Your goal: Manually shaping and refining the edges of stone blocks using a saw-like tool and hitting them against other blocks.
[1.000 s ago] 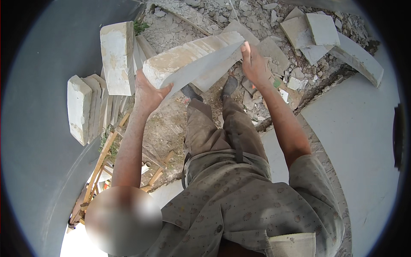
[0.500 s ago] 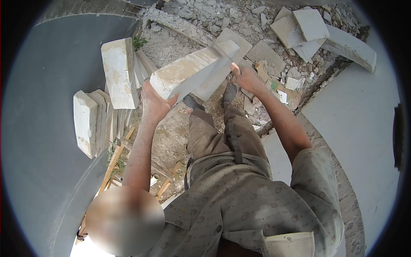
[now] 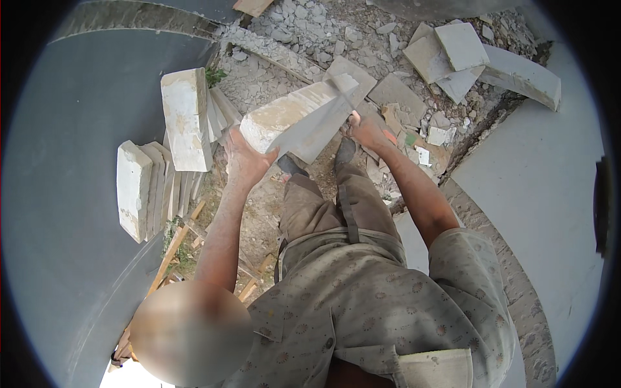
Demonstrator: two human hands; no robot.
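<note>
A thick pale stone slab [image 3: 291, 113] stands tilted on its edge in front of my feet. Its broad grey face is turned toward me, and its upper edge is rough and tan-white. My left hand [image 3: 249, 160] clasps the slab's near left end, thumb on the grey face. Close to the far right end, my right hand [image 3: 369, 131] is closed around a narrow grey blade-like tool [image 3: 344, 92], which lies across the slab's upper edge. The tool is blurred, so its exact kind is unclear. A bit of orange-red shows beside the right wrist.
Upright slabs [image 3: 134, 191] lean in a stack at left, with another block [image 3: 185, 119] behind them. Loose tiles [image 3: 460, 46] and a long slab [image 3: 521, 74] lie at far right. Rubble [image 3: 291, 32] covers the far ground. Wooden strips [image 3: 174, 249] lie beside my left forearm.
The view has shifted slightly. My left hand and the slab's near end sit a little farther right. The blade-like tool has moved along the slab's edge, and the orange-red bit now shows.
</note>
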